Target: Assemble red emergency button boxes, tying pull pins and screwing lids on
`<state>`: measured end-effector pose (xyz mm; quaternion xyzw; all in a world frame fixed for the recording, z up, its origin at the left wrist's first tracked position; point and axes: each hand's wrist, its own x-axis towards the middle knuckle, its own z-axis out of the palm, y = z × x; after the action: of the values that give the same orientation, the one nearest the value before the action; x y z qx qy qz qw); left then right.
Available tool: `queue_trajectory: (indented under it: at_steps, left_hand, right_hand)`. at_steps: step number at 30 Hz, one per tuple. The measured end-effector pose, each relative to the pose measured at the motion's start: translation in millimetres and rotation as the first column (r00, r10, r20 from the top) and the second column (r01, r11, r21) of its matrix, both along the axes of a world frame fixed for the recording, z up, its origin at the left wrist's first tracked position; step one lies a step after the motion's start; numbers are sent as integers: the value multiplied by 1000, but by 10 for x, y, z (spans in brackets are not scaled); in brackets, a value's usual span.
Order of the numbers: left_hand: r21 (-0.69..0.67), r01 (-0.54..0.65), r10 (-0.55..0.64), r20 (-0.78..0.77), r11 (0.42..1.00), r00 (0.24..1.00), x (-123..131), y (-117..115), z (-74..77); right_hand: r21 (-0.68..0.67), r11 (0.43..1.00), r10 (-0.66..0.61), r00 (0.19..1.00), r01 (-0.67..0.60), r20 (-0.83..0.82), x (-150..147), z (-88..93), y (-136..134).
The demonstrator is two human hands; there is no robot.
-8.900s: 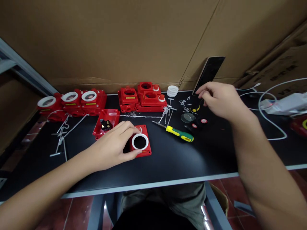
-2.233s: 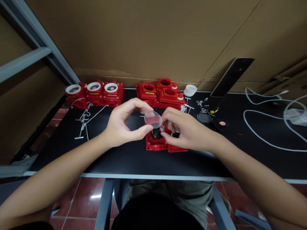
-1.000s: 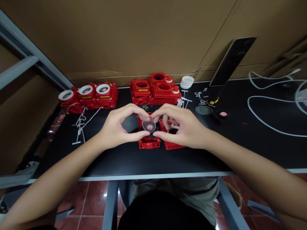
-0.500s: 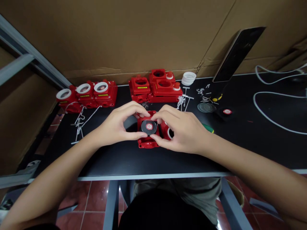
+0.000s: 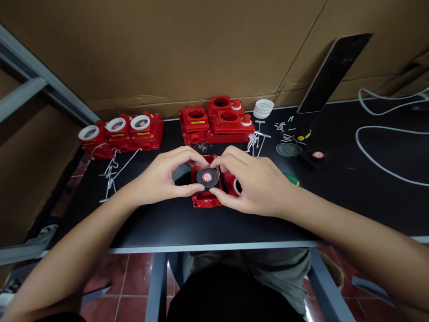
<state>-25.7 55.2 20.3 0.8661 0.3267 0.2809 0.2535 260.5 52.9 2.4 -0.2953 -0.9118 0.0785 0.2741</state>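
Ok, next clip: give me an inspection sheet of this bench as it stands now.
Surface: black table, pale front edge.
Job's things: black disc with red centre over an open red box.
Clutter: three ringed red units, stacked red housings, white rings, loose screws, clear discs.
Hands: left hand and right hand both pinch the disc.
Cables: white cable at right.
Surroundings: cardboard wall, leaning phone.
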Motion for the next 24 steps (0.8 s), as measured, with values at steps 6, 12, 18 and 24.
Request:
queue_trajectory:
  at_steps: [6,12,18,24]
  left_hand:
    - [-11,17,-17,-7,1000,1000,-2,-10,-7]
    - [23,9,-7,-72,1000,997,7,-49,6]
    - [-1,-2,2,-96,1000,995,27,-46,27]
    - [-20,-21,19,-101,1000,995,21,-59,48]
  right_hand:
    - [6,1000,-7,1000,7,23,34,23,23]
    - [252,959,-108,989,130,-99,356,371,292]
    - [81,992,-96,995,95,6,572,387,543]
    - [-277,952,147,988,-129,43,658,313,456]
